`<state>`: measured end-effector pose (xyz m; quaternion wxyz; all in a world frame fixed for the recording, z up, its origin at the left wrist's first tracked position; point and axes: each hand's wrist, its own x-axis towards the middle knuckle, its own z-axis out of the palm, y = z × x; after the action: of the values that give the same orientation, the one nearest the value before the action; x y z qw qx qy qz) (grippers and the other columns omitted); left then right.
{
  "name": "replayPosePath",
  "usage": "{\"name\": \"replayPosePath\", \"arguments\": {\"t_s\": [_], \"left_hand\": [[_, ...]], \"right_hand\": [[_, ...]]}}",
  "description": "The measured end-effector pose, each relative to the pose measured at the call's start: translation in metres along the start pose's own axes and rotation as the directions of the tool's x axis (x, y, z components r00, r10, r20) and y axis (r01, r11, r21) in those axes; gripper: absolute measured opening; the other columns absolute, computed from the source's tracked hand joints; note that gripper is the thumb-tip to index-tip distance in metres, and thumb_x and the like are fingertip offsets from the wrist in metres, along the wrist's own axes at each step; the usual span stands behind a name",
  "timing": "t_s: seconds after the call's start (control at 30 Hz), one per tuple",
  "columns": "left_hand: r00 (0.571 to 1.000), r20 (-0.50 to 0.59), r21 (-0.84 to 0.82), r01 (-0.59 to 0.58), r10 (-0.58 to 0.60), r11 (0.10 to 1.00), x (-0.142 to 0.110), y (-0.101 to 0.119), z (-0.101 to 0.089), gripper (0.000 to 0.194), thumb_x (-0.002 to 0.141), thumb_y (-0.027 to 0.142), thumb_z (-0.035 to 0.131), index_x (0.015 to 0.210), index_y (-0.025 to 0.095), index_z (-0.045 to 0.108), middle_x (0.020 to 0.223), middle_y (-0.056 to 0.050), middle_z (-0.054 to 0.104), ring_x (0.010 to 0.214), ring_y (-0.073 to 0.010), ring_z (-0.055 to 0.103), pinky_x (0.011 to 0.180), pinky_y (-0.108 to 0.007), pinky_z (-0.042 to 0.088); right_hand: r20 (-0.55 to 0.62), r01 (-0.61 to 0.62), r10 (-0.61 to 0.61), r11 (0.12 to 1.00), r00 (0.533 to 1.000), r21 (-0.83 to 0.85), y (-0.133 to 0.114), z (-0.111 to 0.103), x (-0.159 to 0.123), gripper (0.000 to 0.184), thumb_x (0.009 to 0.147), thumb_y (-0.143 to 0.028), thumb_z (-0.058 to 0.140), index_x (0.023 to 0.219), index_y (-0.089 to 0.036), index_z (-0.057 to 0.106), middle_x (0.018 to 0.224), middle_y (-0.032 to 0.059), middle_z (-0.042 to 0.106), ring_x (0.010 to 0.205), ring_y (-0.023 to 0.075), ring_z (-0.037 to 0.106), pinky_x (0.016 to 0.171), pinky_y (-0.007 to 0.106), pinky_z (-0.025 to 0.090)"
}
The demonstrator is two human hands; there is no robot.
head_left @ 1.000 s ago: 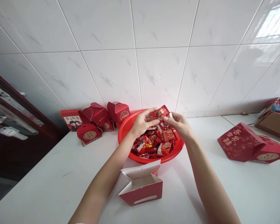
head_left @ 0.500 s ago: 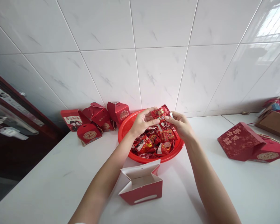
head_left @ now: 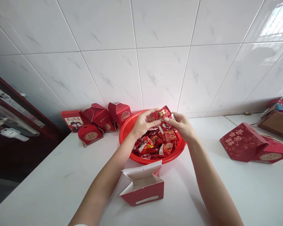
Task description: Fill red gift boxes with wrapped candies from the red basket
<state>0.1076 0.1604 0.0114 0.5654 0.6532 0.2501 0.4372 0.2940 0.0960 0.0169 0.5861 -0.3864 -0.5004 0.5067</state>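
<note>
Above a round red plastic basket (head_left: 125,131), my left hand (head_left: 144,123) and my right hand (head_left: 182,125) both grip a red candy packet (head_left: 164,113) with a printed picture and pale lettering. My left thumb lies across its lower left part, and my right thumb presses its right side. Below them, several red wrapped candies (head_left: 153,146) are heaped in the basket. A red paper gift box (head_left: 146,193) with a white inside stands with its top open between my forearms, in front of the basket.
Several closed red gift boxes (head_left: 97,116) stand against the tiled wall (head_left: 110,75) on the left. Two more red boxes (head_left: 244,142) lie at right, near a brown carton (head_left: 277,124). A dark door (head_left: 19,147) with keys (head_left: 14,134) borders the white counter (head_left: 58,179).
My right thumb has shifted slightly to the left on the candy packet. The basket, the boxes and my left hand look the same.
</note>
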Motion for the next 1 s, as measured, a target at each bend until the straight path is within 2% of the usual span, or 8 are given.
{"name": "replayPosePath", "arguments": {"t_s": [0.1, 0.37, 0.53, 0.6, 0.67, 0.73, 0.83, 1.0], "left_hand": [[1.000, -0.006, -0.002, 0.014, -0.015, 1.000, 0.000, 0.001, 0.000, 0.068, 0.068, 0.034, 0.091, 0.130, 0.020, 0.067, 0.122, -0.010, 0.077, 0.107, -0.0288, 0.074, 0.092, -0.043, 0.061], [1.000, 0.002, -0.026, 0.029, -0.029, 0.999, -0.002, 0.004, 0.002, 0.066, 0.067, 0.034, 0.092, 0.127, 0.021, 0.066, 0.129, -0.009, 0.074, 0.108, -0.0279, 0.073, 0.089, -0.038, 0.062], [1.000, 0.006, 0.010, 0.022, -0.022, 1.000, 0.000, 0.003, 0.000, 0.065, 0.077, 0.044, 0.085, 0.133, 0.019, 0.063, 0.118, -0.009, 0.077, 0.105, -0.0274, 0.074, 0.089, -0.039, 0.061], [1.000, -0.002, 0.033, 0.017, -0.017, 0.999, 0.003, -0.002, -0.002, 0.059, 0.082, 0.048, 0.080, 0.130, 0.018, 0.064, 0.114, -0.010, 0.077, 0.101, -0.0269, 0.075, 0.090, -0.040, 0.060], [0.999, -0.039, 0.136, 0.015, -0.010, 0.991, 0.006, -0.008, -0.003, 0.046, 0.087, 0.046, 0.073, 0.123, 0.017, 0.068, 0.116, -0.011, 0.077, 0.102, -0.0265, 0.074, 0.093, -0.041, 0.059], [0.999, -0.038, 0.379, 0.042, -0.029, 0.924, 0.008, -0.015, -0.003, 0.033, 0.092, 0.037, 0.066, 0.117, 0.017, 0.071, 0.119, -0.012, 0.077, 0.105, -0.0256, 0.074, 0.095, -0.039, 0.057], [0.985, 0.076, 0.692, 0.060, -0.154, 0.720, 0.010, -0.024, -0.003, 0.025, 0.091, 0.025, 0.062, 0.109, 0.017, 0.077, 0.117, -0.010, 0.079, 0.105, -0.0245, 0.074, 0.093, -0.034, 0.056], [0.910, 0.219, 0.832, 0.014, -0.352, 0.554, 0.026, -0.027, -0.009, 0.014, 0.074, 0.014, 0.072, 0.080, 0.023, 0.082, 0.089, -0.002, 0.082, 0.086, -0.0230, 0.075, 0.082, -0.029, 0.054]], "right_hand": [[-0.005, -0.013, 0.014, 1.000, 1.000, 0.026, -0.001, 0.002, -0.001, 0.044, 0.064, -0.055, 0.093, 0.085, -0.021, 0.074, 0.079, 0.0034, 0.077, 0.068, 0.0215, 0.072, 0.066, 0.034, 0.058], [0.010, 0.007, -0.008, 0.998, 1.000, 0.068, 0.000, 0.001, -0.001, 0.043, 0.064, -0.055, 0.094, 0.082, -0.022, 0.073, 0.077, 0.0009, 0.075, 0.065, 0.0190, 0.069, 0.063, 0.032, 0.057], [-0.081, 0.064, -0.062, 0.997, 0.995, 0.032, 0.000, -0.007, 0.002, 0.042, 0.064, -0.051, 0.095, 0.071, -0.021, 0.066, 0.065, -0.0026, 0.068, 0.058, 0.0152, 0.063, 0.059, 0.029, 0.054], [-0.122, 0.080, -0.073, 0.996, 0.990, 0.050, -0.002, -0.013, 0.003, 0.041, 0.063, -0.050, 0.095, 0.073, -0.022, 0.067, 0.068, -0.0018, 0.070, 0.060, 0.0158, 0.065, 0.059, 0.029, 0.054], [-0.171, 0.102, -0.088, 0.992, 0.981, 0.073, -0.005, -0.018, 0.003, 0.041, 0.062, -0.050, 0.095, 0.075, -0.022, 0.068, 0.072, -0.0008, 0.072, 0.061, 0.0157, 0.065, 0.058, 0.029, 0.053], [-0.222, 0.136, -0.115, 0.988, 0.968, 0.079, -0.008, -0.023, 0.003, 0.041, 0.060, -0.050, 0.096, 0.073, -0.022, 0.069, 0.072, -0.0007, 0.072, 0.060, 0.0143, 0.063, 0.055, 0.027, 0.051], [-0.274, 0.173, -0.151, 0.983, 0.950, 0.059, -0.011, -0.028, 0.003, 0.041, 0.059, -0.050, 0.096, 0.069, -0.021, 0.067, 0.068, -0.0016, 0.068, 0.057, 0.0123, 0.058, 0.050, 0.025, 0.047], [-0.288, 0.168, -0.141, 0.983, 0.947, 0.074, -0.013, -0.028, 0.003, 0.044, 0.057, -0.052, 0.096, 0.069, -0.021, 0.067, 0.069, -0.0008, 0.069, 0.059, 0.0127, 0.059, 0.051, 0.025, 0.048]]}}
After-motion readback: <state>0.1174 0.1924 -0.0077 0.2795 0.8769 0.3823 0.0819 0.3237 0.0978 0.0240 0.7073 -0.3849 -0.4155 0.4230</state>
